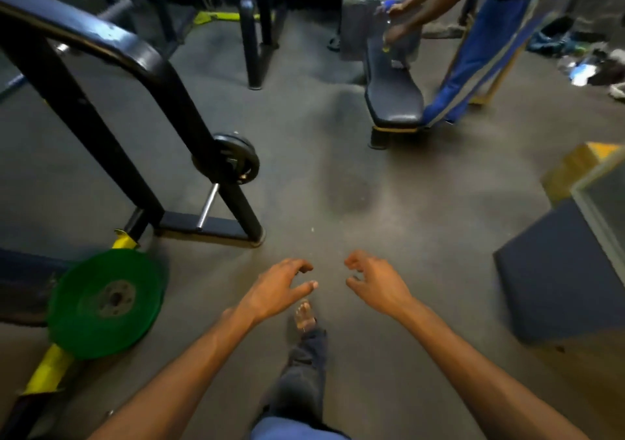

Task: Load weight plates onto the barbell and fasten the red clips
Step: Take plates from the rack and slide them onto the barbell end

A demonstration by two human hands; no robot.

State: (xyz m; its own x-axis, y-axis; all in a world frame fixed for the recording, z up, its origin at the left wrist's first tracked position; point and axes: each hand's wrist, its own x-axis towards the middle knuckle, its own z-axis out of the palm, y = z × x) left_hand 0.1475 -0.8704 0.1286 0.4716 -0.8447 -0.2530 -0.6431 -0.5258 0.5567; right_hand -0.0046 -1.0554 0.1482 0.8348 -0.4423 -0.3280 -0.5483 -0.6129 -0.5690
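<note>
Both my hands are empty: my left hand (280, 290) and my right hand (375, 284) hang out in front of me over the grey floor (338, 169), near each other but apart, fingers spread and loosely curled, touching nothing. The step in hand, as I judge it, is fetching a plate. The green plate (105, 301) sits low on my left, just beside the yellow-taped foot of the black rack (182, 101); a small black plate (233, 163) hangs on a peg of that rack further ahead. To do this well I should turn left, bend at the knees and take the green plate with one hand on each side of its rim, fingers hooked under the edge. My bare foot (304, 314) must stay out from beneath it, since it looks heavy. I cannot pick out the barbell with any certainty, and no red clips show, so both need finding before I lift. Another person (480, 43) leans over the bench (392, 91) ahead on the right, well apart from me.
</note>
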